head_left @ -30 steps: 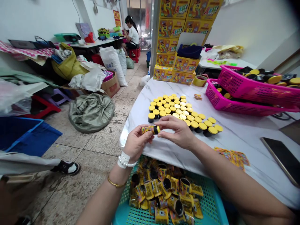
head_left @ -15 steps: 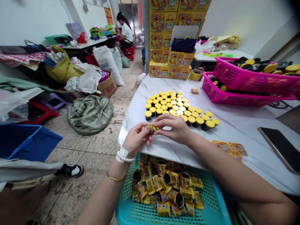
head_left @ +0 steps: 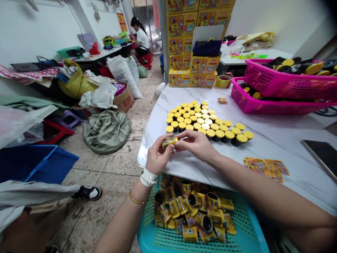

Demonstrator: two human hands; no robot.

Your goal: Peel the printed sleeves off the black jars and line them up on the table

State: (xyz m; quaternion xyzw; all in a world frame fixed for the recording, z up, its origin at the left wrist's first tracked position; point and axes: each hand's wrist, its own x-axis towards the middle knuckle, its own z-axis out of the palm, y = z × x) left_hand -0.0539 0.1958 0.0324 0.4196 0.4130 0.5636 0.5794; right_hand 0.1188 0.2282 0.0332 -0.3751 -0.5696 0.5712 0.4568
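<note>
Above the near edge of the table, my left hand [head_left: 159,154] is closed around a small cup with a yellow printed label [head_left: 170,142]. The fingers of my right hand [head_left: 198,144] are pinched at the cup's right end and hide part of it. Just beyond my hands stand rows of black cups with yellow lids [head_left: 206,121]. Below the table edge, a teal basket [head_left: 244,214] holds a heap of cups with yellow printed labels [head_left: 190,233]. Several flat printed labels [head_left: 265,168] lie on the table beyond my right forearm.
Stacked pink baskets [head_left: 279,102] of black and yellow cups stand at the right back of the marble-patterned table [head_left: 286,135]. A phone [head_left: 319,156] lies at right. Yellow printed boxes [head_left: 180,63] rise behind. A person [head_left: 142,37] sits far off; someone's shoe [head_left: 88,192] shows at left.
The cup in my left hand has turned so its yellow printed side faces up. My right fingers have shifted on its right end. The view has swung slightly left.
</note>
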